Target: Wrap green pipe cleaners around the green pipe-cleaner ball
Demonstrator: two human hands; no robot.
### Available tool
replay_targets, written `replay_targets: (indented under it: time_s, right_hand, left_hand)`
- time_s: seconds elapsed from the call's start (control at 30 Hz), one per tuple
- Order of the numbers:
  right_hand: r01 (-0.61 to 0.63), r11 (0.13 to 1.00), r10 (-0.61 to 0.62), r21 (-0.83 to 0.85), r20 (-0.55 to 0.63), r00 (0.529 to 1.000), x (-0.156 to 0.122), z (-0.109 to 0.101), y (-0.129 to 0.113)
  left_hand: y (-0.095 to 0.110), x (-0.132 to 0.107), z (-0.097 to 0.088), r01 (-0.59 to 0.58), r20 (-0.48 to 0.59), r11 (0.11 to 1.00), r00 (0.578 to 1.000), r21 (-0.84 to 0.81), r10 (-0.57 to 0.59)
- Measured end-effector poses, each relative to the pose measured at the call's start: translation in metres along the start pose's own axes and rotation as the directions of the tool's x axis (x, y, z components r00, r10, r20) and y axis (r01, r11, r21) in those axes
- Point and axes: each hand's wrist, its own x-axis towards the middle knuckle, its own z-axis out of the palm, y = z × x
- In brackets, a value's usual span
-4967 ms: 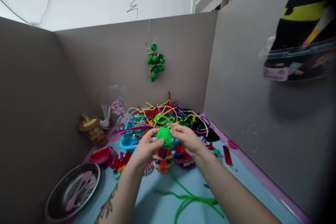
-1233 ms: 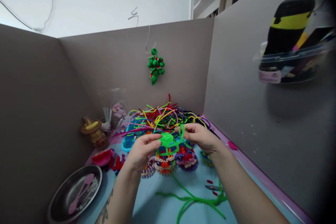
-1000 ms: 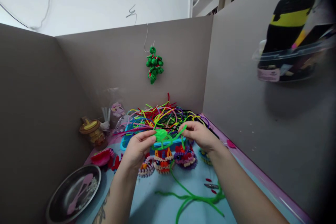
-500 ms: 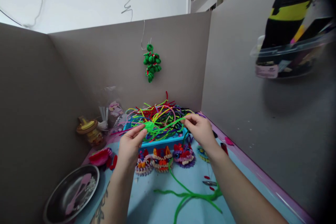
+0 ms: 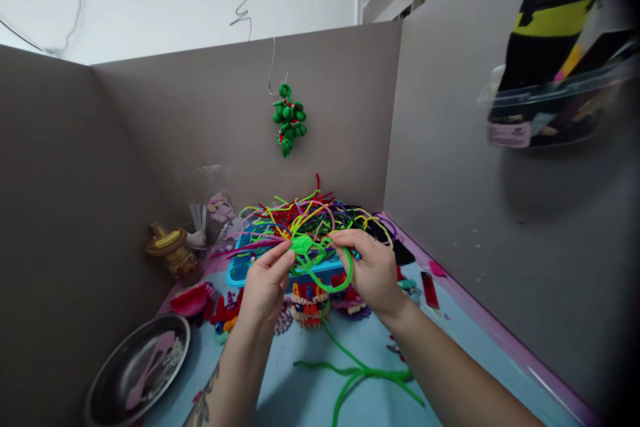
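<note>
My left hand (image 5: 265,283) pinches a small green coil of pipe cleaner (image 5: 303,245) between thumb and fingers. My right hand (image 5: 371,271) grips the free green pipe cleaner strand (image 5: 336,280), which loops down under the coil. The strand trails on to the blue table top, where more green pipe cleaners (image 5: 357,377) lie. Both hands hover above a row of small multicoloured pipe-cleaner figures (image 5: 309,302).
A blue tray (image 5: 239,271) heaped with coloured pipe cleaners (image 5: 310,213) stands behind. A metal dish with a pink spoon (image 5: 137,370) is at front left, a brown jar (image 5: 170,250) behind it. A green ornament (image 5: 289,118) hangs on the grey partition. A clear tub (image 5: 555,103) sits at right.
The hands came back down toward me after stretching the strand taut over the tray. The right hand has swung the strand into a loop beneath the coil.
</note>
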Motion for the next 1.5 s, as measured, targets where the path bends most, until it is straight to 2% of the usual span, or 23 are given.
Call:
replay_targets:
  time_s: [0.13, 0.2, 0.27, 0.33, 0.43, 0.57, 0.7, 0.8, 0.97, 1.03, 1.13, 1.2, 1.3, 1.4, 1.5]
  right_hand:
    - [0.029, 1.000, -0.029, 0.007, -0.022, 0.999, -0.005, 0.005, -0.002]
    - [-0.011, 1.000, 0.012, 0.023, -0.022, 1.000, -0.007, 0.007, -0.004]
    - [-0.108, 0.992, 0.110, 0.069, -0.022, 0.994, -0.008, 0.010, -0.007]
    - [-0.252, 0.957, 0.258, 0.143, -0.024, 0.966, -0.009, 0.013, -0.009]
    - [-0.440, 0.859, 0.458, 0.264, -0.008, 0.889, -0.009, 0.018, -0.011]
    - [-0.532, 0.761, 0.558, 0.371, 0.041, 0.828, -0.009, 0.021, -0.007]
    - [-0.587, 0.725, 0.564, 0.360, 0.179, 0.806, -0.007, 0.023, -0.009]
    - [-0.596, 0.746, 0.538, 0.298, 0.258, 0.803, -0.006, 0.022, -0.016]
    - [-0.548, 0.810, 0.475, 0.206, 0.316, 0.821, -0.004, 0.017, -0.021]
    - [-0.546, 0.812, 0.451, 0.206, 0.371, 0.812, -0.002, 0.013, -0.022]
    - [-0.609, 0.742, 0.428, 0.279, 0.502, 0.751, -0.001, 0.010, -0.024]
    - [-0.652, 0.674, 0.422, 0.347, 0.543, 0.726, -0.001, 0.012, -0.026]
    - [-0.645, 0.623, 0.425, 0.444, 0.500, 0.755, -0.005, 0.022, -0.027]
    - [-0.604, 0.650, 0.432, 0.461, 0.429, 0.793, -0.008, 0.029, -0.026]
    - [-0.591, 0.665, 0.466, 0.457, 0.364, 0.806, -0.010, 0.031, -0.024]
  left_hand:
    - [0.000, -0.003, 0.004, 0.007, 0.001, 1.000, 1.000, -0.009, -0.007]
    - [0.000, -0.004, 0.006, 0.001, -0.005, 1.000, 1.000, -0.011, -0.001]
    - [0.000, -0.005, 0.006, -0.011, -0.008, 1.000, 1.000, -0.009, 0.011]
    - [-0.001, -0.006, 0.006, -0.024, -0.003, 1.000, 1.000, -0.005, 0.024]
    - [-0.004, -0.006, 0.007, -0.043, 0.005, 0.999, 0.999, 0.008, 0.043]
    - [-0.006, -0.006, 0.008, -0.065, 0.006, 0.998, 0.998, 0.020, 0.065]
    - [-0.007, -0.006, 0.008, -0.091, -0.006, 0.996, 0.996, 0.015, 0.091]
    - [-0.008, -0.005, 0.006, -0.102, 0.007, 0.994, 0.995, 0.025, 0.102]
    - [-0.010, -0.002, 0.004, -0.115, 0.005, 0.992, 0.993, 0.053, 0.115]
    - [-0.010, -0.001, 0.004, -0.123, -0.008, 0.992, 0.992, 0.043, 0.123]
    - [-0.012, -0.001, 0.005, -0.152, -0.054, 0.988, 0.987, 0.014, 0.153]
    - [-0.014, -0.003, 0.006, -0.184, -0.090, 0.983, 0.979, 0.018, 0.185]
    - [-0.019, -0.008, 0.008, -0.235, -0.107, 0.969, 0.964, 0.072, 0.242]
    - [-0.020, -0.013, 0.009, -0.278, -0.101, 0.951, 0.951, 0.138, 0.293]
    - [-0.019, -0.016, 0.010, -0.314, -0.121, 0.933, 0.934, 0.179, 0.337]
